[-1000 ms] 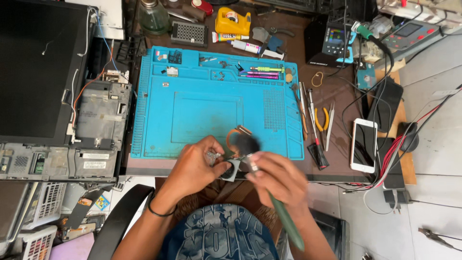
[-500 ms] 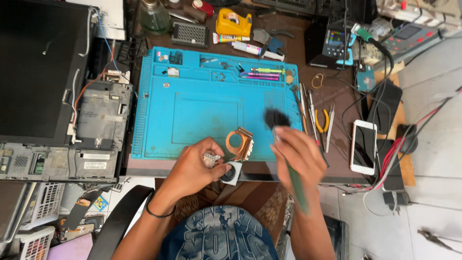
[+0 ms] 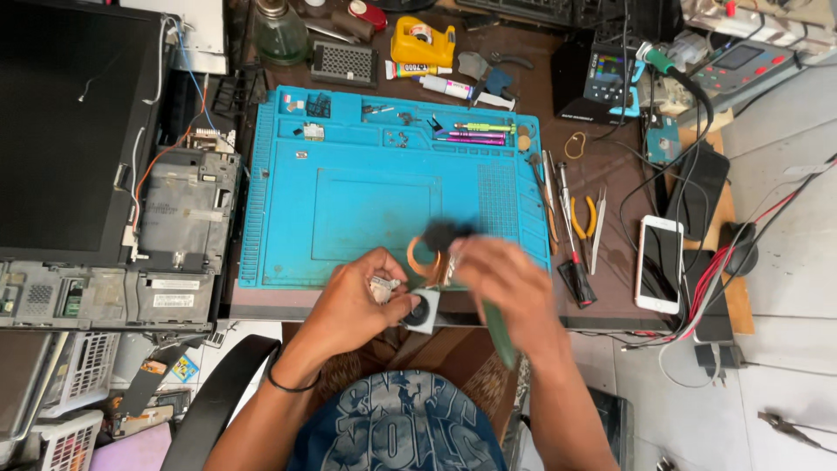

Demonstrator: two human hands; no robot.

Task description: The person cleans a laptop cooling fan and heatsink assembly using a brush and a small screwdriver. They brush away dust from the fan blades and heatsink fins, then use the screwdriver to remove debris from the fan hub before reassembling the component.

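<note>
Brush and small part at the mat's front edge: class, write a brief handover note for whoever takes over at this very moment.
Left hand grips a small part with a copper loop, at the front edge of the blue mat.
Right hand holds a green-handled brush, bristles blurred over the part.
Done: the laptop lies opened to the left.
Left: brushing looks under way; how clean the part is cannot be told.

The brush (image 3: 449,234) head at the blue mat's (image 3: 288,209) five o'clock corner is smeared by motion, its bristles unreadable. The right hand (image 3: 501,288) is blurred too, so its grip on the green handle (image 3: 499,331) cannot be made out. The left hand (image 3: 362,301) covers most of a small part (image 3: 420,310). At nine o'clock, the dark laptop lid (image 3: 61,122) runs off the picture's edge.
</note>
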